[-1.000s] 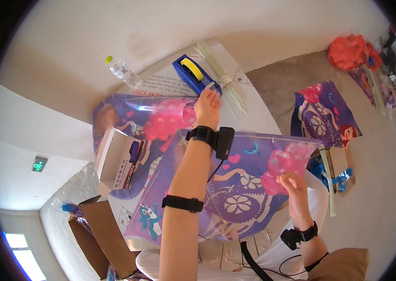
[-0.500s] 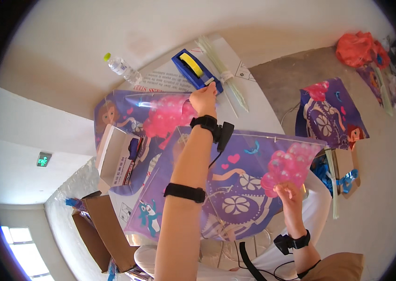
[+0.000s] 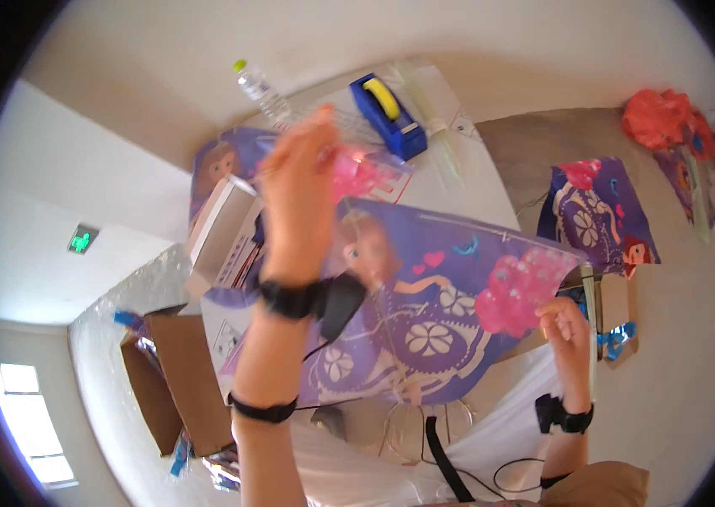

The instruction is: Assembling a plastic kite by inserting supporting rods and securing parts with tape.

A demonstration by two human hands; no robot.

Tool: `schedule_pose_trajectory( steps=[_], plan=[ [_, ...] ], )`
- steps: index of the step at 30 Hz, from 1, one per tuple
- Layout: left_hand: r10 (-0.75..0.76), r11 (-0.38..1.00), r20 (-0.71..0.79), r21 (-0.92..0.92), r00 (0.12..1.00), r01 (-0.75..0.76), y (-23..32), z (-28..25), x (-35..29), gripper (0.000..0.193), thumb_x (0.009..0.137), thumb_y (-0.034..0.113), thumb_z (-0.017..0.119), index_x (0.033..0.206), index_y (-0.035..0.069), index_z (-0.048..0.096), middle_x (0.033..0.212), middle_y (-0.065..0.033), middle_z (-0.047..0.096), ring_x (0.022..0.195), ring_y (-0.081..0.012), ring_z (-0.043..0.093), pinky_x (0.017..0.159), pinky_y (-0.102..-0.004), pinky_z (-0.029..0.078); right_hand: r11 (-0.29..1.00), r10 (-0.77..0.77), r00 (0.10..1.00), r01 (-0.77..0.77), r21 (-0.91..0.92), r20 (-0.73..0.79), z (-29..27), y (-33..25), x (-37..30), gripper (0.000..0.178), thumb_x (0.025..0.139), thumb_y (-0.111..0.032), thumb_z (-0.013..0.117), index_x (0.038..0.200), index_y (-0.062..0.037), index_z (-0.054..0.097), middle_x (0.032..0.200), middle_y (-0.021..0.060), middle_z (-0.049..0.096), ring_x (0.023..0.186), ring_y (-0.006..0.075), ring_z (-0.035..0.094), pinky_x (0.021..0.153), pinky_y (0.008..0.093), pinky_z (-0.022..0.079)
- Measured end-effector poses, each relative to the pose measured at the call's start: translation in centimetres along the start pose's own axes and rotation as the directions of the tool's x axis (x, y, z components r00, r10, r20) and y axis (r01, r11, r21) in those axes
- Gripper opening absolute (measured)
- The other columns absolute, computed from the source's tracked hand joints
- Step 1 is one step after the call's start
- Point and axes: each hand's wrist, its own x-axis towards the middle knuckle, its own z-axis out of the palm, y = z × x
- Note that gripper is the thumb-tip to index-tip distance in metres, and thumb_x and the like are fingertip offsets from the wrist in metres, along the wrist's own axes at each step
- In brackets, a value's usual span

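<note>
A purple kite (image 3: 446, 291), printed with a princess and pink balloons and crossed by thin rods, spreads over the table and my lap. My left hand (image 3: 300, 190) is raised over its upper left side and smeared by motion; whether it holds anything cannot be made out. At the kite's right edge, my right hand (image 3: 567, 325) has its fingers curled in a pinch, and what is between them is hidden. Another printed kite (image 3: 235, 152) lies under the first, partly covered. Beyond my left hand stands a blue tape dispenser (image 3: 389, 118) with a yellow roll.
An open white box (image 3: 226, 224) sits left on the table (image 3: 484, 182). A clear bottle (image 3: 260, 91) and a bundle of pale rods (image 3: 429, 110) lie at the far side. A brown carton (image 3: 184, 380) stands low left; another kite (image 3: 590, 211) and a red bag (image 3: 655, 120) are at right.
My left hand has left the tape dispenser and moved left and toward me. My right hand has shifted slightly right and up. The whole view has tilted a little.
</note>
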Motion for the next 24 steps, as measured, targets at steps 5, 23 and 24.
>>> schedule_pose_trajectory(
  steps=[5, 23, 24],
  plan=[
    [0.028, 0.96, -0.394, -0.246, 0.919, -0.134, 17.2, -11.4, -13.0, 0.035, 0.098, 0.012, 0.051, 0.129, -0.004, 0.049, 0.106, -0.0119, 0.056, 0.095, -0.0197, 0.055, 0.089, -0.0366, 0.046, 0.98, -0.183, 0.909, 0.2, -0.008, 0.374, 3.6, -7.3, 0.8, 0.004, 0.089, -0.001, 0.061, 0.093, 0.0007, 0.06, 0.088, 0.0044, 0.058, 0.084, 0.0126, 0.054, 0.076, 0.0258, 0.043],
    [-0.349, 0.888, -0.709, -0.46, 0.613, -0.027, 8.4, -31.9, -36.3, 0.017, 0.092, 0.005, 0.059, 0.109, 0.005, 0.057, 0.089, -0.0024, 0.062, 0.084, -0.0126, 0.06, 0.079, -0.0263, 0.046, 0.918, 0.214, 0.475, 0.201, -0.342, 0.853, 31.0, -10.8, 9.3, 0.007, 0.086, -0.004, 0.065, 0.087, -0.0045, 0.058, 0.082, 0.0007, 0.062, 0.077, 0.006, 0.06, 0.061, 0.0219, 0.048],
    [-0.358, 0.887, -0.717, -0.462, 0.598, -0.024, 7.2, -32.7, -35.9, 0.017, 0.092, 0.005, 0.059, 0.109, 0.005, 0.057, 0.089, -0.0024, 0.062, 0.084, -0.0126, 0.06, 0.079, -0.0263, 0.046, 0.901, 0.248, 0.502, 0.196, -0.388, 0.829, 31.8, -9.3, 10.3, 0.007, 0.087, -0.009, 0.064, 0.087, -0.0055, 0.058, 0.082, -0.0018, 0.061, 0.074, 0.006, 0.059, 0.06, 0.021, 0.046]
  ],
)
